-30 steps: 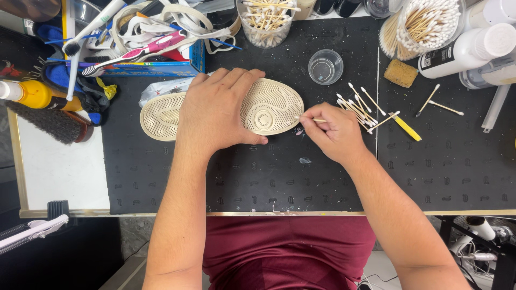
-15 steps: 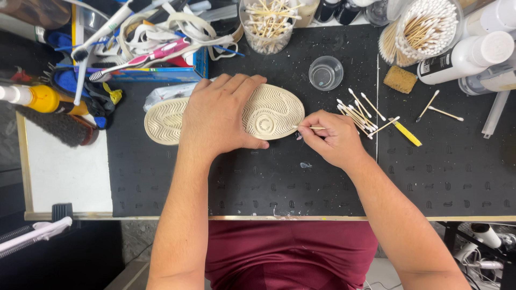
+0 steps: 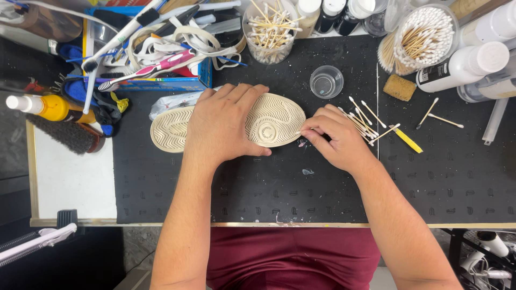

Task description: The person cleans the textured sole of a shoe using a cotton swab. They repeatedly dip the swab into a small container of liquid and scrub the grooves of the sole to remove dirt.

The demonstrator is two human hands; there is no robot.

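Pressing my left hand [image 3: 223, 126] flat on the upturned shoe sole [image 3: 271, 121], I judge it light, stiff, grippy — my right hand [image 3: 336, 139] pinches a cotton swab [image 3: 299, 132] at its toe edge.

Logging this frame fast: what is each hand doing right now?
Left hand: open, palm flat on the upturned shoe sole, pressing it down.
Right hand: fingers pinched shut on a cotton swab at the sole's edge.

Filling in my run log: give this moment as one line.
left hand: flat on upturned shoe sole | right hand: pinches cotton swab at sole's edge | surface: black mat
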